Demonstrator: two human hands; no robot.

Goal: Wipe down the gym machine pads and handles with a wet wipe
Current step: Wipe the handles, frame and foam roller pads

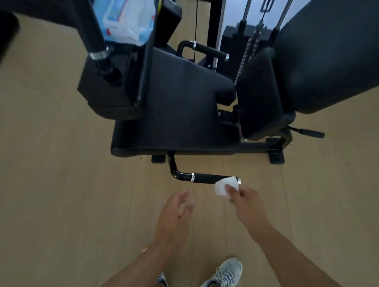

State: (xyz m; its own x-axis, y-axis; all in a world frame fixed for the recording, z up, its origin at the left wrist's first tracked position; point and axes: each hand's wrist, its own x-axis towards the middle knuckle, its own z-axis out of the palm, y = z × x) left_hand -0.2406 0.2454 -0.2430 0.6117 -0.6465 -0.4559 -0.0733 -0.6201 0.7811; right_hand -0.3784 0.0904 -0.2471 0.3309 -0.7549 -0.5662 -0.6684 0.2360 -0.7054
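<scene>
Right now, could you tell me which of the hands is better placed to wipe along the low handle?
Right. The right hand already pinches the wipe against the outer end of the handle. The left hand hangs open, holding nothing, short of the handle.

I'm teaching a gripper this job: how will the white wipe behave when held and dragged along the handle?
Probably limp: the wet wipe bunches around the handle where the right hand pinches it. Likely very light, since fingertips alone hold it. It may fold when dragged.
</scene>
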